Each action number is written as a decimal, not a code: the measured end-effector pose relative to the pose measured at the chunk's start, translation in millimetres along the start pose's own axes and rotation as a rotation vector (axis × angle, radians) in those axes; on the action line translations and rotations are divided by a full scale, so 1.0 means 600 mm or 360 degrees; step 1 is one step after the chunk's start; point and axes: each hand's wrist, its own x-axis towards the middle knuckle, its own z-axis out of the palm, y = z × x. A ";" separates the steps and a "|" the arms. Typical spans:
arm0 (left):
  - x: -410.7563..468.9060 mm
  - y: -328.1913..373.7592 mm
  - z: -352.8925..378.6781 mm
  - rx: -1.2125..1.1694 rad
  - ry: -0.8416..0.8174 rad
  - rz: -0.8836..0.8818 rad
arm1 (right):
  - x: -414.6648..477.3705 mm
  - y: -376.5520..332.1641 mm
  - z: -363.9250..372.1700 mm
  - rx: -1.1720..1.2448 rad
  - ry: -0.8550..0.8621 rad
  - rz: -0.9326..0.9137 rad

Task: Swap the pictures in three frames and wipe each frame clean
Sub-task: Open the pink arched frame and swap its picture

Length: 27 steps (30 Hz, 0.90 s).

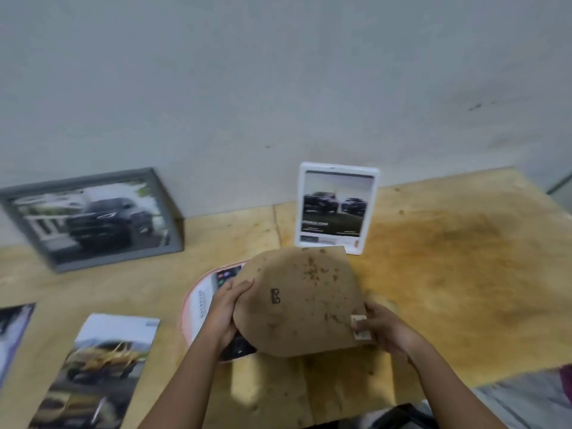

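Observation:
A brown, stained backing board (305, 300) with a rounded edge is lifted above a pink round-edged frame (187, 308) lying on the table. My left hand (227, 311) grips the board's left edge. At its lower right corner my right hand (379, 328) pinches the board by a small pale tab. A picture (213, 294) shows in the pink frame under the board. A grey frame (93, 218) with a dark car picture leans on the wall at the back left. A white frame (335, 209) with a car picture stands upright behind the board.
A loose yellow-car picture (102, 370) lies on the wooden table (464, 258) at the front left, and another print (14, 332) at the left edge. Grey cloth (532, 400) shows at the bottom right. The wall rises close behind the frames.

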 end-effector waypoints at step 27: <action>-0.029 -0.059 -0.182 0.1147 0.0791 0.0282 | 0.078 0.020 0.203 -0.1483 0.0652 -0.0385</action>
